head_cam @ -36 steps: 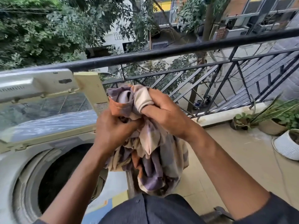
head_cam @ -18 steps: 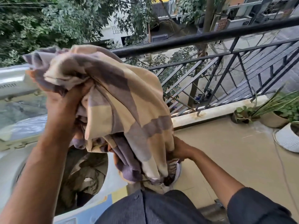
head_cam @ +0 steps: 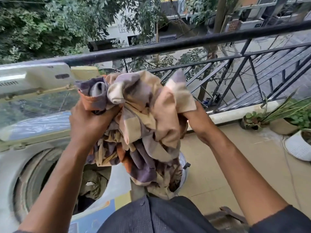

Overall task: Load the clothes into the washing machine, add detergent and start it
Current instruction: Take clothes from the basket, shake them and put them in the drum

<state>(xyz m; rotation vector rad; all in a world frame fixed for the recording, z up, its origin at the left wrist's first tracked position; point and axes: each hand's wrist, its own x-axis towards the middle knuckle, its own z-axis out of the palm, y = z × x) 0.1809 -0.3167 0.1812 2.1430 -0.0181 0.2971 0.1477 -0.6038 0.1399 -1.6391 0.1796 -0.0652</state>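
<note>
I hold a bunched cloth (head_cam: 143,115) in cream, purple and orange checks in front of me. My left hand (head_cam: 87,121) grips its left side and my right hand (head_cam: 196,121) grips its right edge. The cloth's lower part hangs down into a pale container (head_cam: 182,175) beside the washing machine (head_cam: 10,165). The machine stands at the left with its lid (head_cam: 33,101) raised. Its round drum opening (head_cam: 55,182) is below my left arm, with olive-coloured clothes (head_cam: 94,184) lying inside.
A black metal railing (head_cam: 168,46) runs across the balcony just behind the cloth. Potted plants (head_cam: 286,118) and a white ribbed pot (head_cam: 297,147) stand at the right on the tiled floor (head_cam: 235,165). Trees and buildings lie beyond the railing.
My right hand has come up from the low container to the cloth's right edge. My left hand has lowered and moved right, so the cloth is now bunched between both hands.
</note>
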